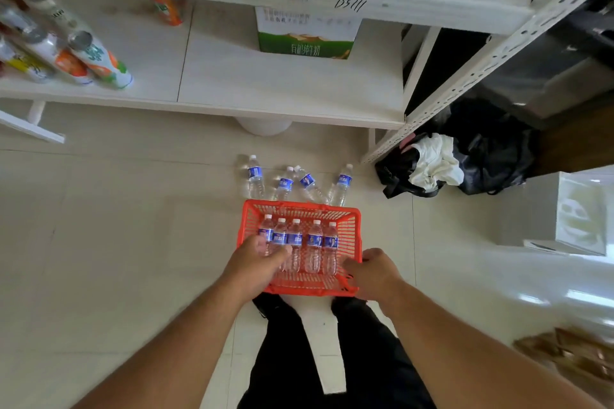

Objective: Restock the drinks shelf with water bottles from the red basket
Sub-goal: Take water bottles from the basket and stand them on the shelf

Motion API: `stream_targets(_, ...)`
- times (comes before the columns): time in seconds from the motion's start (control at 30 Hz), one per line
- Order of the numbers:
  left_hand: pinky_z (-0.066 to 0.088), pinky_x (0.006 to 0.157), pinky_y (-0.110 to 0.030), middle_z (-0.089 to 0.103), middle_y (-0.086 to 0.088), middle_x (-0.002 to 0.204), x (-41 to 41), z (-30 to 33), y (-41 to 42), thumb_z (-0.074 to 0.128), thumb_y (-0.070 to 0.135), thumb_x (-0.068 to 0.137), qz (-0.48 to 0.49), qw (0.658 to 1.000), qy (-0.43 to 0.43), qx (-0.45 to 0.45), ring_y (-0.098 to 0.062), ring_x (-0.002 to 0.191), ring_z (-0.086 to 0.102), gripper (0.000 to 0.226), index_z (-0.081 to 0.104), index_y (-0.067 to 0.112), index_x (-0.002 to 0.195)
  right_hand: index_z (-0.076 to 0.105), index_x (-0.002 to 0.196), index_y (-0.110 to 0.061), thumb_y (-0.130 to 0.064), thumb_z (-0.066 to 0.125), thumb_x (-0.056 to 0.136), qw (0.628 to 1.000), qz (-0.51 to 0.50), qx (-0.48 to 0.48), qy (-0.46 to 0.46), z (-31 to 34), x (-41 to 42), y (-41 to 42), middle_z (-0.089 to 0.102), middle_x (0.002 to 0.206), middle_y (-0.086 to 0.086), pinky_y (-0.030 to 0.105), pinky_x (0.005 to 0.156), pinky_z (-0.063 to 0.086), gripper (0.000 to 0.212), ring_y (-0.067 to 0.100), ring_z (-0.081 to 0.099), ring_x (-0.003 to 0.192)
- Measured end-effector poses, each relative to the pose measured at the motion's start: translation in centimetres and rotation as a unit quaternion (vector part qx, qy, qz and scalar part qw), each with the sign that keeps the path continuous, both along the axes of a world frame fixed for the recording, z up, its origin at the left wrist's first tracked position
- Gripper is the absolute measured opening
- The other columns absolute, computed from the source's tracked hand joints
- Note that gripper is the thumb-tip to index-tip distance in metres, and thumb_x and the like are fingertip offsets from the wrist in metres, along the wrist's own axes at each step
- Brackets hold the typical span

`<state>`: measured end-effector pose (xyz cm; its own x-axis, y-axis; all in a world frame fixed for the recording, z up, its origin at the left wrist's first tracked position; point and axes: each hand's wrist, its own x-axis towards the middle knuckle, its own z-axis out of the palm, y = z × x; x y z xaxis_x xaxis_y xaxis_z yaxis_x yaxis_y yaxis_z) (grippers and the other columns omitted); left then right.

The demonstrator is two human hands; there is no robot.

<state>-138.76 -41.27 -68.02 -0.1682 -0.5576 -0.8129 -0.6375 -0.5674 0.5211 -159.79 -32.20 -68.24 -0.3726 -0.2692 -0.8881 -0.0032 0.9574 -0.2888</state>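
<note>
The red basket sits on the floor below the shelf, with five bottles lying side by side in it. The left hand reaches in, its grip curled around the leftmost bottle. The right hand grips the basket's right rim. Four loose bottles lie just beyond the basket.

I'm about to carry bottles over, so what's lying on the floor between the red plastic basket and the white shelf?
In the head view, four clear water bottles lie on the tiled floor between them.
</note>
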Motion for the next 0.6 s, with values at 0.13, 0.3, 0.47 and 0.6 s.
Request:
stream_targets(0.13,0.049,0.100,-0.036,0.065,0.010,0.122,-1.1,-4.1,0.3,0.073,0.060,0.077,-0.012,0.999,-0.016,0.038,-0.009,0.110,0.063,0.058,0.059,0.028,0.124,0.059,0.085,-0.034,-0.027,0.070,0.092,1.000,0.006,0.003,-0.006,-5.3,0.0,-1.3,0.070,0.086,-0.006,0.044,0.083,0.064,0.014,0.026,0.075,0.088)
stream_targets(0.3,0.048,0.095,-0.031,0.065,0.018,0.107,-3.8,-11.9,1.3,0.070,0.051,0.086,-0.033,0.996,-0.035,0.077,0.001,0.100,0.062,0.034,0.062,0.030,0.112,0.063,0.096,-0.034,-0.034,0.070,0.092,0.999,0.023,0.039,-0.026,-14.9,-1.2,-2.1,0.072,0.094,-0.005,0.048,0.086,0.064,0.008,0.025,0.074,0.092)
stream_targets(0.47,0.050,0.097,-0.034,0.068,0.013,0.118,-6.0,-22.5,2.1,0.070,0.048,0.086,-0.025,0.993,-0.034,0.106,-0.007,0.108,0.065,0.041,0.065,0.024,0.120,0.057,0.093,-0.028,-0.037,0.068,0.092,0.995,0.053,0.080,0.000,-26.8,-3.0,-2.0,0.065,0.084,-0.006,0.030,0.068,0.052,0.015,0.020,0.067,0.079)
stream_targets(0.6,0.055,0.072,-0.021,0.061,0.008,0.125,-7.8,-30.6,2.1,0.069,0.055,0.087,-0.003,0.990,-0.057,0.130,0.001,0.086,0.069,0.063,0.052,0.021,0.136,0.046,0.077,-0.026,-0.033,0.068,0.096,0.994,0.041,0.098,0.015,-36.5,-3.7,-1.4,0.052,0.068,-0.006,0.023,0.047,0.033,0.030,0.012,0.051,0.055)
